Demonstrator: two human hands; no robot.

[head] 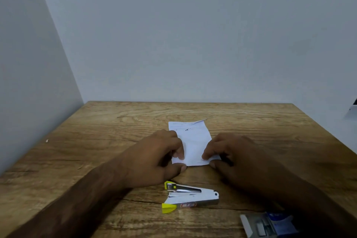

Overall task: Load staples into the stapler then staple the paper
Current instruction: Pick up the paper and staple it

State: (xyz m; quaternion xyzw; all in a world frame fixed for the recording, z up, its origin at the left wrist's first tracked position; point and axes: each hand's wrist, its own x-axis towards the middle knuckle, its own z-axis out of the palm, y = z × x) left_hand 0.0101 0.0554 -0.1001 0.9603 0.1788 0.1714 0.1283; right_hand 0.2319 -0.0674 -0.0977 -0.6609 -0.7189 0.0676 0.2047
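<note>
Staple box (270, 225) nearest, stapler (190, 197) beyond; left hand (154, 156) and right hand (231, 152) seemingly pinching paper (195, 141)

I see bare wooden surface (108, 141) wide open to the left and far side, walls closing the left and back edges, stapler (190, 197) lying just behind my hands, open staple box (270, 225) blocking the near right corner, paper (193, 141) between both hands
</note>
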